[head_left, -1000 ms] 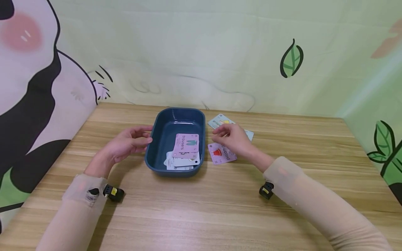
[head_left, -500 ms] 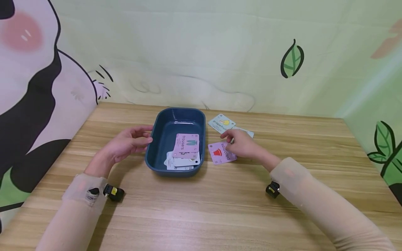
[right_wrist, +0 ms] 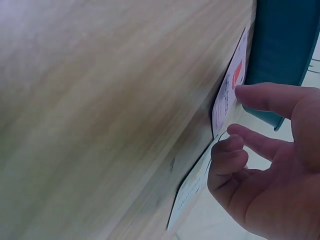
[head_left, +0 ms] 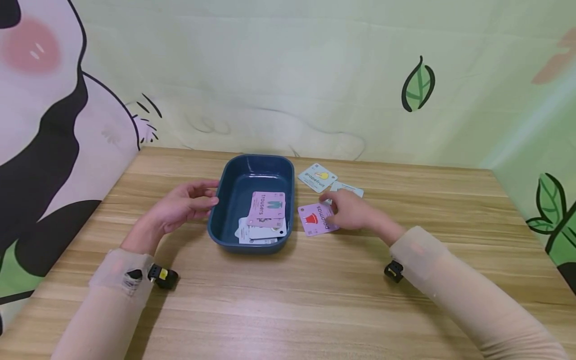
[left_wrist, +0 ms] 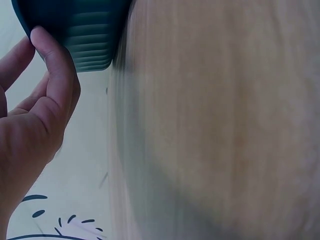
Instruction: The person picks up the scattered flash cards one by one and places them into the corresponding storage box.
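Observation:
My left hand (head_left: 184,205) touches the left wall of a dark blue plastic basin (head_left: 252,248) with its fingertips. In the left wrist view its thumb and a finger meet the basin's rim. My right hand (head_left: 351,209) is low over a pink pajamas card (head_left: 312,225) lying flat right of the basin. In the right wrist view the thumb (right_wrist: 270,98) reaches the card's face, with the forefinger apart from it near the card's edge. The other fingers are bent. Behind lie a pale blue grapefruit card (head_left: 317,178) and another pale blue card (head_left: 352,189), partly covered by my hand.
Inside the basin, a pink trousers card (head_left: 266,205) tops several overlapping pink and white cards. The wooden table (head_left: 270,310) ends at a pale green wall cloth (head_left: 270,75) with cartoon drawings. Small black wrist cameras hang from both sleeves.
My right hand has moved right and slightly towards me, off the grapefruit card and onto the right part of the pajamas card. My left hand and the basin have stayed put.

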A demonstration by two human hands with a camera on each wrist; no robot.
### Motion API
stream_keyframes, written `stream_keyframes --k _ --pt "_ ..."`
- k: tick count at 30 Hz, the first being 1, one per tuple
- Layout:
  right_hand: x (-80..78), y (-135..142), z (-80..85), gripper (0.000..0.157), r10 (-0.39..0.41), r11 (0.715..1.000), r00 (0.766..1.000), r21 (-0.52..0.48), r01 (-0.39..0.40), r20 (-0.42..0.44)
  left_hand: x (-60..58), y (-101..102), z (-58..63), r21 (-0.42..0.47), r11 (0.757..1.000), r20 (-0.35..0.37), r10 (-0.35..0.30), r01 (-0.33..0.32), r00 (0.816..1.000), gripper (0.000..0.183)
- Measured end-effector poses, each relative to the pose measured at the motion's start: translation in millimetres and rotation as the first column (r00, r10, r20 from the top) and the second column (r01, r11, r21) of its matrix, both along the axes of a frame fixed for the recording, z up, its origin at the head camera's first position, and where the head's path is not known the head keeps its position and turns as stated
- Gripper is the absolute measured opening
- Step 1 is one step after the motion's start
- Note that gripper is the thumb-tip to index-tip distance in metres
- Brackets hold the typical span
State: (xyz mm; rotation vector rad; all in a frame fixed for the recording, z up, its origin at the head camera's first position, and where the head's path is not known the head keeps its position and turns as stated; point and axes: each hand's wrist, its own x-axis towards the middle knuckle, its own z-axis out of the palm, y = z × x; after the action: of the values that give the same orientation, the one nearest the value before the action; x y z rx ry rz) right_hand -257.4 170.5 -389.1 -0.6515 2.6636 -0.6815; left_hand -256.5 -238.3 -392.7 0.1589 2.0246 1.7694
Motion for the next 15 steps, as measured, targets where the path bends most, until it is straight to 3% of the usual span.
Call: stream_keyframes --k 15 --pt "7.3 -5.2 -5.7 0.071 0.042 0.999 0.999 0.020 -0.042 0.024 0.3 -0.1 0.3 -0.006 1.000 0.004 0.004 -0.004 1.000 0.061"
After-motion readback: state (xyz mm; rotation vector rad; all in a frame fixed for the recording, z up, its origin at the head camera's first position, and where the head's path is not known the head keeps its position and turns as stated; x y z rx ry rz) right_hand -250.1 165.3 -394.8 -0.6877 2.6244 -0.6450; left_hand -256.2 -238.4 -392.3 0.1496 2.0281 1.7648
